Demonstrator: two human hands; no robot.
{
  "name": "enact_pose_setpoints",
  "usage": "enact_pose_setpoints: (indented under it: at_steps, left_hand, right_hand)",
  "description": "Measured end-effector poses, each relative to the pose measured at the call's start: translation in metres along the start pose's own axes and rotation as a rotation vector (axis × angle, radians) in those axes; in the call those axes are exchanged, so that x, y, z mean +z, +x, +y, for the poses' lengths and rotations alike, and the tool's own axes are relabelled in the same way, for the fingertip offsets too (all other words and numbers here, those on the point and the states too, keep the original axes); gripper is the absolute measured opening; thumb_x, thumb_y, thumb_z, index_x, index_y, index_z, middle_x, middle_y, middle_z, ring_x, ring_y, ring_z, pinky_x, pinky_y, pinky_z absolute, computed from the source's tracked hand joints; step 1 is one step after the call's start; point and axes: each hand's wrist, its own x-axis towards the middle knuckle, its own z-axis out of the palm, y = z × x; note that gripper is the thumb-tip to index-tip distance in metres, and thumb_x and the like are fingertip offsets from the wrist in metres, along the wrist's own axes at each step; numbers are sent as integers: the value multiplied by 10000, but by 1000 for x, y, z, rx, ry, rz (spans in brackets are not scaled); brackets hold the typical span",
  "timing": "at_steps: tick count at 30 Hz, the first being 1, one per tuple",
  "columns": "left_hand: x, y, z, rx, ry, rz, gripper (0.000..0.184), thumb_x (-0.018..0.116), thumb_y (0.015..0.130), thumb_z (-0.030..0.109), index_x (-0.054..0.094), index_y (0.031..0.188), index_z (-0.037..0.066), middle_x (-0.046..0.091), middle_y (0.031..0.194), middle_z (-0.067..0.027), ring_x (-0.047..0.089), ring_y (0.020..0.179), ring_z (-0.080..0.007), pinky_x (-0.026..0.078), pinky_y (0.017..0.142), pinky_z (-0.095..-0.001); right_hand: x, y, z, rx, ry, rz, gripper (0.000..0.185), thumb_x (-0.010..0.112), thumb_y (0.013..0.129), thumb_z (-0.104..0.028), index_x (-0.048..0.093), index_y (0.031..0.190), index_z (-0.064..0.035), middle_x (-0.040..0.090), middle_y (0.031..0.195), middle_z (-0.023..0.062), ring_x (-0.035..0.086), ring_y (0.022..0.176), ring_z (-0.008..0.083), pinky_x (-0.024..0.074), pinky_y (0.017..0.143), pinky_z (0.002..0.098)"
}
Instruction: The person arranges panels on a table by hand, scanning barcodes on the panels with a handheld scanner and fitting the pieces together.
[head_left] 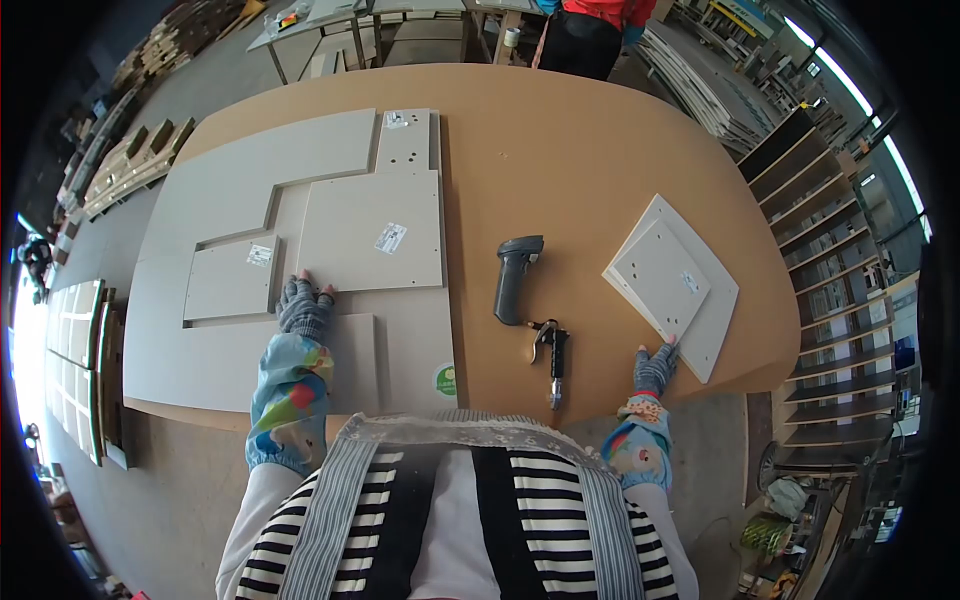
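My left hand (305, 305), in a grey fingerless glove, lies with fingers spread at the lower left corner of a pale rectangular panel (350, 225) with a white label. Just left of it sits a smaller labelled panel (228, 280). Both rest on a large pale board (165, 350). My right hand (656, 368), gloved the same way, has its thumb and fingers apart, the fingertips touching the lower corner of a small drilled panel (660, 275). That panel lies on a larger pale panel (715, 305). Neither hand is wrapped around anything.
A dark handheld barcode scanner (512, 280) and an air blow gun (555, 360) lie mid-table on the brown tabletop (570, 150). A narrow drilled strip (405, 150) is at the board's top. Beyond the table stands a person in red (590, 30). A slatted rack (830, 270) is at right.
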Motion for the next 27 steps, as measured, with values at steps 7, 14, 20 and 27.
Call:
enact_pose_setpoints:
  at_steps: [7, 14, 20, 27]
  left_hand:
    - [-1, 0, -1, 6, -40, -24, 658, 461, 801, 512, 352, 1309, 108, 331, 1349, -165, 292, 1253, -319, 208, 1031, -422]
    - [-2, -1, -2, 2, -37, -14, 624, 482, 807, 474, 358, 1302, 115, 345, 1337, -165, 295, 1256, -302, 220, 1029, -398]
    - [-4, -1, -1, 2, -85, -10, 630, 473, 806, 473, 354, 1303, 105, 339, 1341, -159, 284, 1259, -301, 216, 1031, -405]
    - [-9, -4, -1, -8, -39, -5, 635, 467, 803, 487, 380, 1287, 86, 369, 1315, -162, 287, 1257, -293, 162, 1042, -437]
  right_hand:
    - [-3, -7, -14, 21, -32, 136, 680, 608, 758, -287, 284, 1321, -85, 369, 1301, 194, 350, 1204, 336, 266, 1002, 429]
    - [-5, -5, -18, -15, -4, 142, 619, 585, 781, -289, 326, 1296, -65, 386, 1283, 207, 371, 1192, 317, 296, 984, 402]
    - [-53, -28, -137, -167, 1132, -45, 389, 534, 853, -227, 474, 1167, -4, 511, 1127, 135, 507, 1004, 228, 394, 871, 337]
    - [-19, -115, -303, -894, 734, -522, 526, 619, 781, -290, 452, 1209, -32, 413, 1265, 197, 449, 1133, 309, 356, 953, 378]
